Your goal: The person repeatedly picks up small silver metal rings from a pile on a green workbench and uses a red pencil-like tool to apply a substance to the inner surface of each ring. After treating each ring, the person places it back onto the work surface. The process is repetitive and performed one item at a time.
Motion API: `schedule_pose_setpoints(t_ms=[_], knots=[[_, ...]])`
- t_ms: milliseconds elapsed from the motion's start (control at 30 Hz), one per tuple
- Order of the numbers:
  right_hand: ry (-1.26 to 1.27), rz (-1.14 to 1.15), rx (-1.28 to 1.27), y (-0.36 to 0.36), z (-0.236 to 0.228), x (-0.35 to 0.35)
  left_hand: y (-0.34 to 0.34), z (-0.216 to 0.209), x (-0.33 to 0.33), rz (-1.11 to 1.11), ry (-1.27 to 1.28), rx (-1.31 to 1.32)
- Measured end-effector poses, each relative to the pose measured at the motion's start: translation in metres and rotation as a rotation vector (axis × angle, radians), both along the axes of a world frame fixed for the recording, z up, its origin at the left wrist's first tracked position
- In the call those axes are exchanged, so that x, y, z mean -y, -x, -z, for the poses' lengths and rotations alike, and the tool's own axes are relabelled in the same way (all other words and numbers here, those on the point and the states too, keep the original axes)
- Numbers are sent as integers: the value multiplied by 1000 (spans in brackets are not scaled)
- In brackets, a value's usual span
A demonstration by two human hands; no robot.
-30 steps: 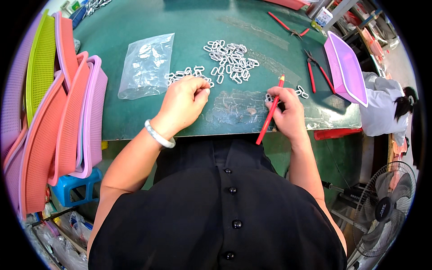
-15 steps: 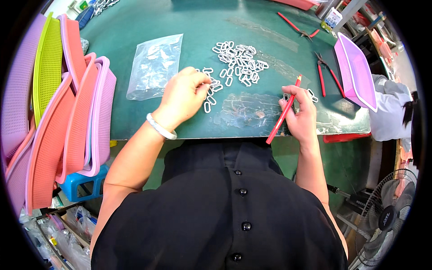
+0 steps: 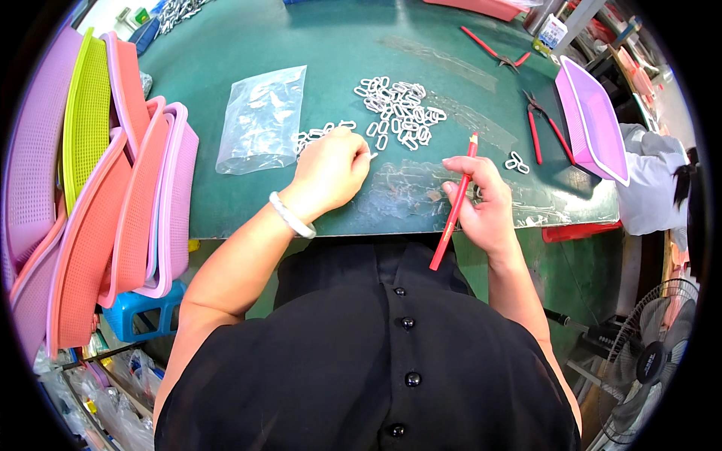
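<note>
My right hand [image 3: 485,207] is closed around a red pencil [image 3: 453,218], its sharpened end pointing away from me. A small greyish shape shows by its curled fingers, too small to name surely. My left hand [image 3: 329,171] is pinched over the green table, and a whitish sliver, apparently the edge of an oval metal link [image 3: 374,155], pokes out at its fingertips. Loose silver links [image 3: 320,134] lie partly hidden behind this hand. A larger pile of links [image 3: 402,109] lies farther off, and a few links [image 3: 517,162] sit apart beyond the right hand.
A clear plastic bag [image 3: 261,120] lies left of the links. Red-handled pliers [image 3: 549,128] and a second pair [image 3: 496,52] lie at the right, near a purple basket [image 3: 593,120]. Stacked plastic baskets [image 3: 135,195] line the left. A fan [image 3: 653,361] stands lower right.
My left hand has moved right and a little nearer, with a sliver now showing at its fingertips. My right hand has shifted left with the pencil, uncovering more of the few links beside it.
</note>
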State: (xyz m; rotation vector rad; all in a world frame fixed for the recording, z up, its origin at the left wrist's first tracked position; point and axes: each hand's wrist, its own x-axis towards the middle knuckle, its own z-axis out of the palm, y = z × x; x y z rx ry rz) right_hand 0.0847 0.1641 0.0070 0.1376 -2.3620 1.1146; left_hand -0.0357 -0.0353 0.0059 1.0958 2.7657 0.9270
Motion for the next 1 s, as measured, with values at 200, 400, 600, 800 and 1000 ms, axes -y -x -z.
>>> schedule_pose_setpoints(t_ms=[200, 400, 600, 800, 1000], knots=[[376, -177, 0, 6, -5, 25, -12, -30, 3, 36, -612, 1229], [584, -348, -46, 17, -12, 42, -25, -38, 9, 82, -739, 1431], [607, -398, -27, 19, -13, 46, -25, -37, 11, 84, -753, 1433], [711, -391, -40, 19, -16, 50, -30, -36, 14, 110, -883, 1455], [626, -396, -57, 23, -11, 50, -41, -35, 21, 130, -861, 1236]])
